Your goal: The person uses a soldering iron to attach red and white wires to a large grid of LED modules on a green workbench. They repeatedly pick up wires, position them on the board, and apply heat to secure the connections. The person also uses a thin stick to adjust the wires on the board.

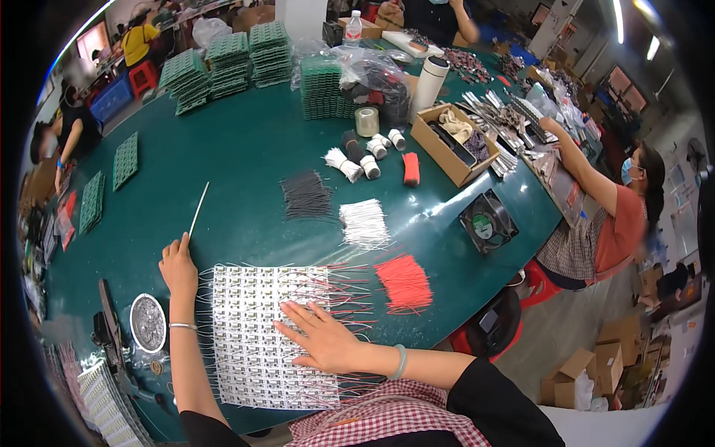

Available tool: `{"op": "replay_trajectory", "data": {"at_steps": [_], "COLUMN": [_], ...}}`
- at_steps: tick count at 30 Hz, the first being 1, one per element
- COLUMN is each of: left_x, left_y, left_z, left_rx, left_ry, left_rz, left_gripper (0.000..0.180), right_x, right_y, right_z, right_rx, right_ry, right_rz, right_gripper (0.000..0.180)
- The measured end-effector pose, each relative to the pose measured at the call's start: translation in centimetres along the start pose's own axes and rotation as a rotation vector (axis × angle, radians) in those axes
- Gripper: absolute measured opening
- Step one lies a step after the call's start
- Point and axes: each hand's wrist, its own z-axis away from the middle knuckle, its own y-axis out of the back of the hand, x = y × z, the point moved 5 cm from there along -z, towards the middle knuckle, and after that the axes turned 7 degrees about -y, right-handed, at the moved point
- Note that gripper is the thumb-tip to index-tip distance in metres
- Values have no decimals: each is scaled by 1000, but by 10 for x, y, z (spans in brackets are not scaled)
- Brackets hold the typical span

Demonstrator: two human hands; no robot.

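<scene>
A large white panel of small circuit boards (pixel 249 335) lies on the green table in front of me, with thin wires sticking out along its left and right sides. My right hand (pixel 320 339) rests flat on it, fingers spread. Left of the panel's far corner, my left hand (pixel 179 268) pinches the lower end of a thin white stick (pixel 199 208), which points away and slightly right. Bundles of cut wires lie beyond and beside the panel: black wires (pixel 306 196), white wires (pixel 364 223) and red wires (pixel 403 284).
A round bowl of silvery bits (pixel 147 323) stands left of my left forearm, near a dark clamp-like tool (pixel 112 320). A small black fan (pixel 488 221) and a cardboard box (pixel 454 145) are at right. Green board stacks (pixel 227 63) line the back. A co-worker (pixel 611 208) sits at the right edge.
</scene>
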Motion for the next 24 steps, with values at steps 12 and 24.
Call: {"op": "replay_trajectory", "data": {"at_steps": [12,24], "left_x": [-12,-91], "left_y": [80,156], "left_z": [43,348], "left_rx": [153,386], "left_ry": [153,899], "left_rz": [387,90], "left_gripper": [33,29], "right_x": [23,167], "right_y": [45,134], "right_z": [10,59], "right_rx": [244,515], "right_ry": [15,-362], "right_rz": [-253,6], "right_gripper": [57,20]}}
